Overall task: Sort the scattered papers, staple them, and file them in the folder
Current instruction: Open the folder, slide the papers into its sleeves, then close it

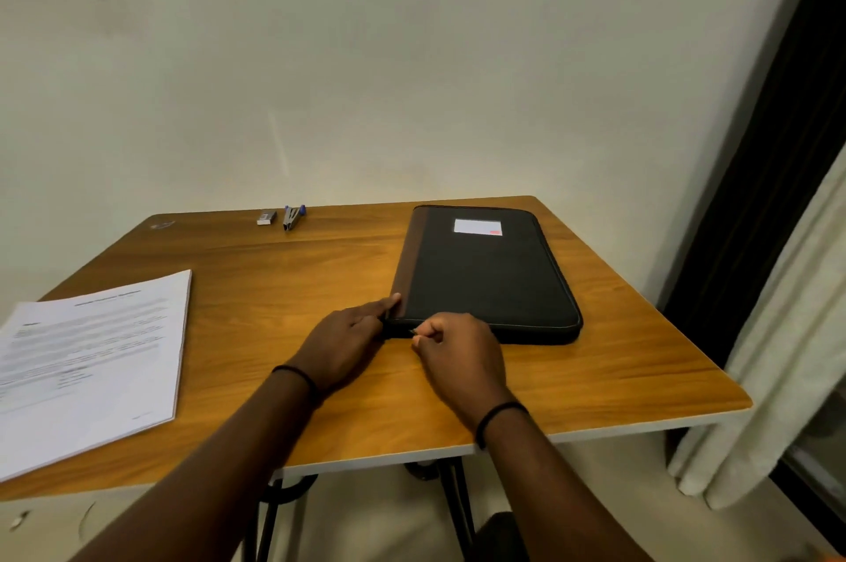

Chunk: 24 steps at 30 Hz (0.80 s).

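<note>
At the near middle of the wooden table (595, 383) we see both hands at the closed folder's (485, 277) near-left corner. The right hand (458, 355) pinches the zip pull with curled fingers; the left hand (343, 344) rests straight fingers against the brown spine at 11 o'clock from it. The stacked papers (91, 360) lie at 9 o'clock, well apart. A stapler (292, 217) and staple box (266, 217) sit at the far edge, around 11 o'clock.

Closed folder (485, 275) on table (274, 268), right hand (453, 351) pinching zipper
</note>
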Motion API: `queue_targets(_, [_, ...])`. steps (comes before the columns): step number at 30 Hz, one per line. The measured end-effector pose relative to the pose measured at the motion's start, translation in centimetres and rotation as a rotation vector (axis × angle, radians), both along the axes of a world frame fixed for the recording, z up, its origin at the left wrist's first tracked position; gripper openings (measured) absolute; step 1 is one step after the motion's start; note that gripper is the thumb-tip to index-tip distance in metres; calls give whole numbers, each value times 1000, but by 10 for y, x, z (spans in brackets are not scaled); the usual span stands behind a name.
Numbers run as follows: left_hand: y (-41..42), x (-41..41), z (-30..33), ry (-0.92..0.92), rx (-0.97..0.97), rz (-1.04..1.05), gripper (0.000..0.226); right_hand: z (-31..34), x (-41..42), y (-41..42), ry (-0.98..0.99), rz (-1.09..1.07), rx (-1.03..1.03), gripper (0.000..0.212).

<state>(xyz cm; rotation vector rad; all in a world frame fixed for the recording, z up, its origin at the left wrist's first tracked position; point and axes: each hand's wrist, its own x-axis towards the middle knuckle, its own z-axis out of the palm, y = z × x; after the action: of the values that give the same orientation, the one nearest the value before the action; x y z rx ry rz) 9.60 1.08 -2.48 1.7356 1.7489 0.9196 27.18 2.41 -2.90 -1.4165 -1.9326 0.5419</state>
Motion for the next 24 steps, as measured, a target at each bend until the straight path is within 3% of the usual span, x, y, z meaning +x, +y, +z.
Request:
queue_targets(4, [-13,4,-1,-17,34,-10,39,2,-10,-10,-86,54,36,25])
queue_targets(7, [-24,12,0,66,61,3,38,1,2,-13,196,-8,-2,39])
queue_targets(9, [-33,16,-2,146,73,0,40,1,18,-9,347,-178,86,40])
queue_targets(11, [-40,19,-5,190,92,-8,41,2,39,1,234,-355,227,35])
queue_targets(13, [-43,22,-6,184,139,15,40,1,60,18,-31,-536,280,22])
queue_targets(15, [-40,28,-4,165,198,68,40,1,73,33,-188,-643,131,45])
queue_targets(19, [-26,47,-1,261,127,113,65,2,77,42,-192,-648,-39,62])
queue_targets(24, [-25,48,-4,233,123,117,73,23,91,48,41,-697,-22,47])
